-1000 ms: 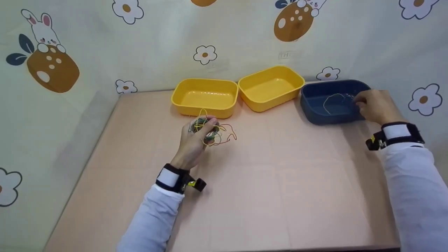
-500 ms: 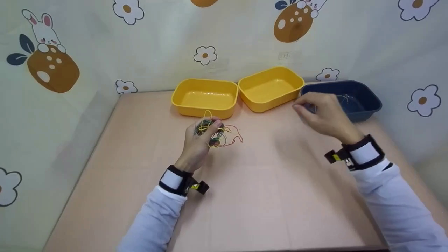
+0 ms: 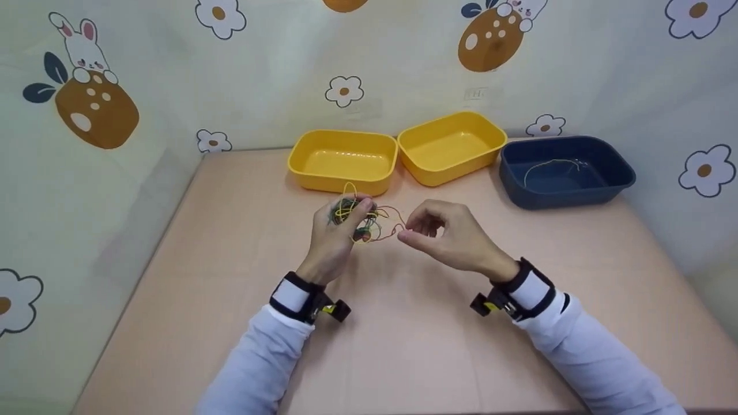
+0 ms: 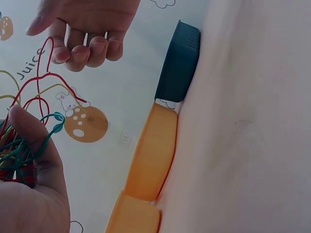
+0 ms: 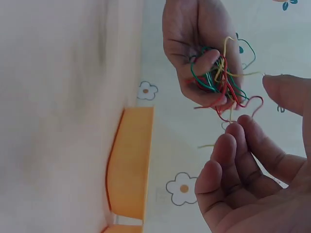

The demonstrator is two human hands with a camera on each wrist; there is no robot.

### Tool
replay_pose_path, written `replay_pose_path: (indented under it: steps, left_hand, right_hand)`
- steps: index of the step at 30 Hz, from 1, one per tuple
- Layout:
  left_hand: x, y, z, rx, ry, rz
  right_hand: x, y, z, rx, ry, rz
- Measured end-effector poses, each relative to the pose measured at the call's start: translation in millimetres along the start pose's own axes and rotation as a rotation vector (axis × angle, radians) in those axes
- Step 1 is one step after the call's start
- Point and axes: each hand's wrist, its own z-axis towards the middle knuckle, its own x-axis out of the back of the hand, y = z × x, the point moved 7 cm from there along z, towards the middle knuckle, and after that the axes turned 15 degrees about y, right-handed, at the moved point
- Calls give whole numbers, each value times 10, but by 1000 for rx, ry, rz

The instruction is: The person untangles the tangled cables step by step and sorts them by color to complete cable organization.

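Note:
My left hand (image 3: pixel 333 239) grips a tangle of thin red, yellow and green strings (image 4: pixel 19 150), with its thumb laid over the bundle. Red and yellow loops stick out from it to the right. My right hand (image 3: pixel 458 239) is beside these loops, its fingertips right at the outermost red string (image 5: pixel 256 98). In the right wrist view its thumb (image 5: pixel 286 92) stands apart from the gently bent fingers (image 5: pixel 235 150), with no string pinched between them. The part of the tangle inside the left palm is hidden.
Along the back of the table (image 3: pixel 403 346) stand two yellow bins, a left one (image 3: pixel 340 181) and a middle one (image 3: pixel 455 173). To their right is a dark blue bin (image 3: pixel 568 196) with a pale yellow string (image 3: pixel 548 163) in it. A patterned wall covering (image 3: pixel 277 75) rises behind.
My right hand has come from the blue bin leftward to the loops by my left hand, leaving the pale string in the bin. My left hand has shifted slightly right, still holding the tangle.

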Motion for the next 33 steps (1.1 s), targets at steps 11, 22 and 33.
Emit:
replay_pose_path:
  steps: [11, 22, 33]
  left_hand:
    - [32, -5, -4, -5, 2, -5]
    - [6, -18, 2, -23, -27, -5]
    - [6, -1, 26, -63, -32, 29]
  right_hand:
    - [21, -23, 41, 114, 155, 46]
    - [137, 76, 77, -53, 191, 351]
    - [211, 277, 86, -294, 100, 424]
